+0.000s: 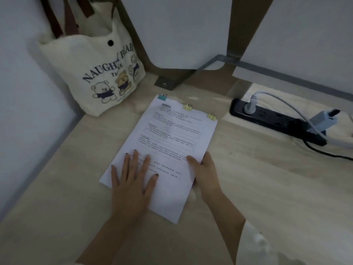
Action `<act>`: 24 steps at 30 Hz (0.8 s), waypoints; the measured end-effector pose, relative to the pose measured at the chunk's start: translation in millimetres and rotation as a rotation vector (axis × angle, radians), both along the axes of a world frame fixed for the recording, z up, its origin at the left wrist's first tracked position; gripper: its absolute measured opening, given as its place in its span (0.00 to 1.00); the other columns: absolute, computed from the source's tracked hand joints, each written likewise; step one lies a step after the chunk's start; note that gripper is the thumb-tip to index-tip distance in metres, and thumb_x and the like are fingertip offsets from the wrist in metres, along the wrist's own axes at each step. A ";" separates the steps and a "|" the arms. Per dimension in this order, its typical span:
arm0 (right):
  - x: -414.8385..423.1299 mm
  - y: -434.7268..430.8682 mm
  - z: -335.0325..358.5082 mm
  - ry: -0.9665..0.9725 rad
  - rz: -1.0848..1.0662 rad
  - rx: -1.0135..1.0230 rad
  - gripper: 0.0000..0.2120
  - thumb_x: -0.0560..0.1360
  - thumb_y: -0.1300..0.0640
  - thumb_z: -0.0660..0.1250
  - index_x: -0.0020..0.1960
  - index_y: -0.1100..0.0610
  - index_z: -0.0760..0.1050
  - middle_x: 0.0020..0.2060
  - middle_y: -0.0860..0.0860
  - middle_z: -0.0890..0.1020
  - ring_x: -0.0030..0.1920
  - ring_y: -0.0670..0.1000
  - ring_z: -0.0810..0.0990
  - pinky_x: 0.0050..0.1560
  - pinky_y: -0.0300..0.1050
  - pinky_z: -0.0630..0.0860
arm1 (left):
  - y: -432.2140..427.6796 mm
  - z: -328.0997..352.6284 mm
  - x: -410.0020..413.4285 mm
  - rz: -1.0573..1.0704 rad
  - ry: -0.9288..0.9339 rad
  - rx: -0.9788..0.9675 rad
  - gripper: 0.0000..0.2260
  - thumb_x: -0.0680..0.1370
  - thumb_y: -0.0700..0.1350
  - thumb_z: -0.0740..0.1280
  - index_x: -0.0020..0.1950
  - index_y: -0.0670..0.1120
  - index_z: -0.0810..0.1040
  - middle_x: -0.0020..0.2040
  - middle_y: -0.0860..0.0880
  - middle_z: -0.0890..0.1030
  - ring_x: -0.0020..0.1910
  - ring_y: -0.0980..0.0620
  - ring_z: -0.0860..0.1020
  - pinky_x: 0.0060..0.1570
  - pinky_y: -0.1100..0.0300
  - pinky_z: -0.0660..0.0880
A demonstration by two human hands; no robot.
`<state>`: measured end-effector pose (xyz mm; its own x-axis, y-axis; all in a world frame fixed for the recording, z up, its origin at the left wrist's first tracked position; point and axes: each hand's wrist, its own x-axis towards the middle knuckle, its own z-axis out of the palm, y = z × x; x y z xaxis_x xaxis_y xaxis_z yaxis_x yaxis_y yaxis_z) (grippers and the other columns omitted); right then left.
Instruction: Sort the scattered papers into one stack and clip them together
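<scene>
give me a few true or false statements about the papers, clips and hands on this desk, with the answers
1. Three binder clips sit along the top edge of the paper stack. True: one teal clip and two yellow clips.
2. The left hand lies flat on the stack. True.
3. The right hand is holding a clip. False: it grips the right edge of the stack, thumb on top.
4. The tote bag lies on top of the papers. False: it stands apart from them, at the back left of the desk.
5. Loose sheets lie scattered around the desk. False: only the one stack is visible.
</scene>
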<state>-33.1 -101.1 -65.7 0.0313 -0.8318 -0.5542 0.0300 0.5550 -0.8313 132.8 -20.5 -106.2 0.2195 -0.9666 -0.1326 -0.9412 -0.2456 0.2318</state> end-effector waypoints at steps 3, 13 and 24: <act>5.6 -3.0 -2.2 0.539 0.060 -0.279 0.28 0.75 0.58 0.66 0.70 0.57 0.58 0.62 0.59 0.73 0.53 0.52 0.75 0.51 0.40 0.75 | -7.3 -4.7 12.6 -0.014 -0.054 -0.004 0.28 0.78 0.63 0.41 0.75 0.53 0.55 0.76 0.46 0.56 0.75 0.47 0.52 0.71 0.40 0.46; 10.8 7.2 -43.1 1.164 0.631 -0.546 0.31 0.75 0.37 0.40 0.75 0.47 0.39 0.73 0.52 0.36 0.74 0.52 0.35 0.73 0.49 0.34 | -13.6 -14.7 20.7 -0.013 -0.076 -0.054 0.29 0.78 0.62 0.42 0.75 0.52 0.59 0.76 0.46 0.57 0.75 0.45 0.54 0.71 0.39 0.50; 8.1 -12.3 -25.4 1.095 0.802 -0.405 0.33 0.76 0.37 0.44 0.74 0.47 0.35 0.75 0.52 0.36 0.74 0.52 0.33 0.72 0.48 0.32 | -21.7 -16.4 19.5 -0.003 -0.109 -0.076 0.29 0.77 0.62 0.41 0.75 0.52 0.55 0.76 0.45 0.57 0.75 0.46 0.52 0.71 0.41 0.44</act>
